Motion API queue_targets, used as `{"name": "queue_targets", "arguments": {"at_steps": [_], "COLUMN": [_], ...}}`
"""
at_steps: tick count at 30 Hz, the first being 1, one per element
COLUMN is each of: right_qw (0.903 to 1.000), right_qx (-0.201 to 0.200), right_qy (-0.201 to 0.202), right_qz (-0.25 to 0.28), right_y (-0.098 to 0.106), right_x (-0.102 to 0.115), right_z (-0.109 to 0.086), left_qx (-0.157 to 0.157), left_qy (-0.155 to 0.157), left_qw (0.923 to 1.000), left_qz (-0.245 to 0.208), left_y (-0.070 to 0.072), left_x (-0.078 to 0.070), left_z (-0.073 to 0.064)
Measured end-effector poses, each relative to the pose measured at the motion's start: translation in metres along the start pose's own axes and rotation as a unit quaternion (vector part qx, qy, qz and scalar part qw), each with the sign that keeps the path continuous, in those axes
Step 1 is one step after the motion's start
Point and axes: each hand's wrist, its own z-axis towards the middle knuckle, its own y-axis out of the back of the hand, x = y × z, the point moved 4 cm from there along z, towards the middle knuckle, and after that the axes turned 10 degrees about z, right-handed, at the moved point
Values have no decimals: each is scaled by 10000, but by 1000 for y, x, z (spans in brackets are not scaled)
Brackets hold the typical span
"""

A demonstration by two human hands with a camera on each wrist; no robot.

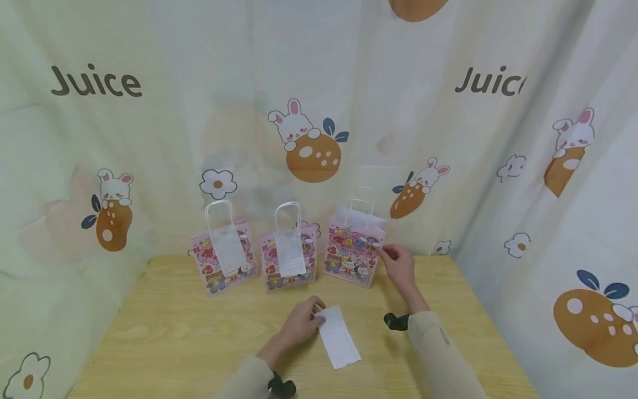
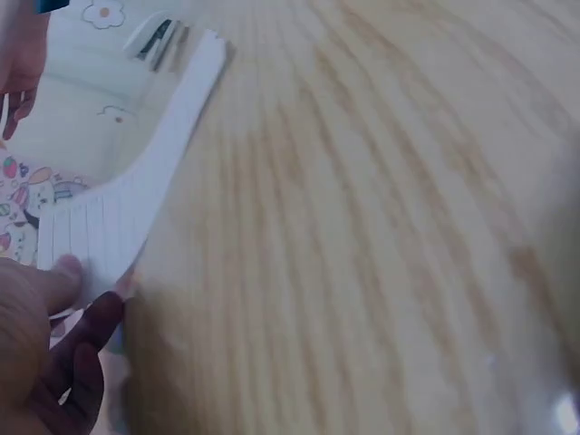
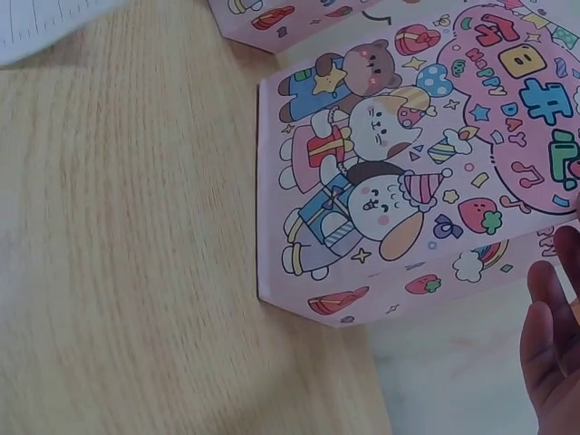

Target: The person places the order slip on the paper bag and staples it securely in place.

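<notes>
My left hand (image 1: 301,322) pinches the upper end of a white lined paper slip (image 1: 339,339) between thumb and fingers. In the left wrist view the slip (image 2: 136,204) curves away from those fingers over the wooden table. At the back right, my right hand (image 1: 400,270) touches the right side edge of a pink cartoon paper bag (image 1: 351,249). The right wrist view has this bag's printed front (image 3: 381,154) close up, with loosely bent fingers (image 3: 548,290) at its side. The bag stands upright, its white handles raised.
Two similar pink bags stand to the left, a left one (image 1: 206,260) and a middle one (image 1: 269,260). White slips (image 1: 291,255) hang over their fronts below the handles. A printed curtain (image 1: 199,111) rises behind the wooden table (image 1: 164,332).
</notes>
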Motion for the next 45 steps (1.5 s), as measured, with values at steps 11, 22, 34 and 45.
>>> {"name": "queue_targets", "arguments": {"at_steps": [11, 22, 34, 45], "right_qw": [9998, 9993, 9948, 9896], "right_qx": [13, 223, 678, 1306], "right_qy": [30, 131, 69, 433], "right_qz": [204, 283, 752, 424], "right_y": [10, 30, 31, 29], "right_x": [-3, 11, 52, 49], "right_z": [-14, -44, -92, -98], "left_qx": [-253, -946, -1978, -1478], "left_qy": [-370, -941, -1834, -1415], "left_qw": [9989, 9910, 9624, 9786], "left_qz": [-111, -89, 304, 232], "left_y": [25, 71, 116, 115], "left_x": [-22, -62, -97, -103], "left_z": [6, 22, 25, 43]}}
